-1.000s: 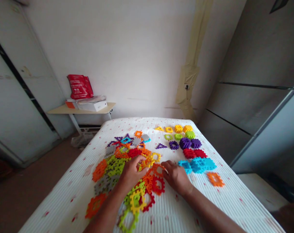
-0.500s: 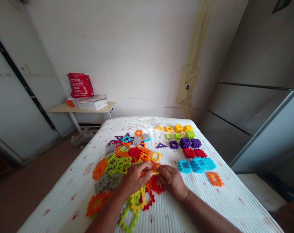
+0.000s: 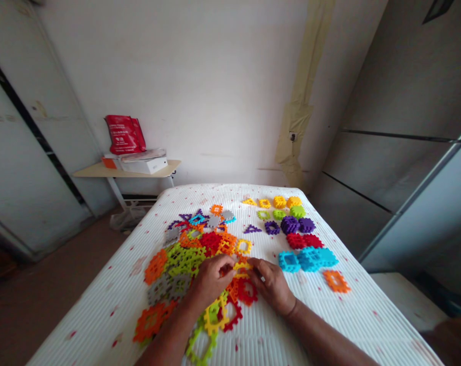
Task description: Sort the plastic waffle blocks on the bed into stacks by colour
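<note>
Between my two hands is a yellow square interlocking tile point(image 3: 242, 275) with an open middle. My left hand point(image 3: 214, 275) pinches its left edge, and my right hand point(image 3: 273, 285) grips the right edge; some fingertips are hidden. Under and around the hands spreads a mixed pile of notched plastic tiles. A red tile point(image 3: 247, 292) lies just below the held one, with a yellow frame point(image 3: 216, 316) and a green frame point(image 3: 201, 346) nearer me. Another yellow frame point(image 3: 244, 246) lies just beyond my fingers.
On the right stand colour groups: yellow stacks point(image 3: 279, 202), green tiles point(image 3: 297, 211), purple stacks point(image 3: 290, 224), red tiles point(image 3: 303, 241), blue stacks point(image 3: 310, 259) and an orange tile point(image 3: 336, 281). A side table point(image 3: 95, 171) with a red bag point(image 3: 124, 134) stands at the back left.
The yellow tile has tipped so its open middle now shows between my hands. My fingers have spread slightly apart along its edges, uncovering more of the red tile below.
</note>
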`<state>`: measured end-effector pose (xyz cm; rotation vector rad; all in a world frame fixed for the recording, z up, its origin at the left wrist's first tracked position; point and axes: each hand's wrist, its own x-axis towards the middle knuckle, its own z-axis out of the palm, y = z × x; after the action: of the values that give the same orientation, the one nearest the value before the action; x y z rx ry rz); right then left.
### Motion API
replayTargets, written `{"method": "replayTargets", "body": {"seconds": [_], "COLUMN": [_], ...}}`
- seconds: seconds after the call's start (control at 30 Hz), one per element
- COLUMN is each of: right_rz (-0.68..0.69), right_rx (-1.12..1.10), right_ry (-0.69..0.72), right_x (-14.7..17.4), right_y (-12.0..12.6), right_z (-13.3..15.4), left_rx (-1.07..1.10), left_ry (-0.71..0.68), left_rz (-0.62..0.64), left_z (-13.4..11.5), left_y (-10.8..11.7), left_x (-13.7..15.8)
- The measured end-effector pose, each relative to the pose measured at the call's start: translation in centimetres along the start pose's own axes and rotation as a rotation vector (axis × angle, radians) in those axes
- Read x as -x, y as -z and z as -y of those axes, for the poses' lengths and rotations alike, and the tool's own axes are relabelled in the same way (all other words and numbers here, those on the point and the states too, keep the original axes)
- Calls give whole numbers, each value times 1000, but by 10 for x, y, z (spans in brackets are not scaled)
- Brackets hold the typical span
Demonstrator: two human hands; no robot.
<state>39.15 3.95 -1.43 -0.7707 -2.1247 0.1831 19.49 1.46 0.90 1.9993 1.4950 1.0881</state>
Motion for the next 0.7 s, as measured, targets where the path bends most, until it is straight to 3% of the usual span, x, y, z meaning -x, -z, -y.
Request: {"method": "replayTargets", "body": {"seconds": [0.37,0.7], "right_rz": [5,33], "right_rx": [-10,-43], "right_ry": [-20,-48], "right_x": [0,1], "right_y": [-1,-1], "right_z": [0,-1], "left_rx": [192,260], "left_ry": [124,153], "left_rz": [-18,-7], "left_z": [-3,0], "left_y": [-5,-7], "left_x": [0,1]}}
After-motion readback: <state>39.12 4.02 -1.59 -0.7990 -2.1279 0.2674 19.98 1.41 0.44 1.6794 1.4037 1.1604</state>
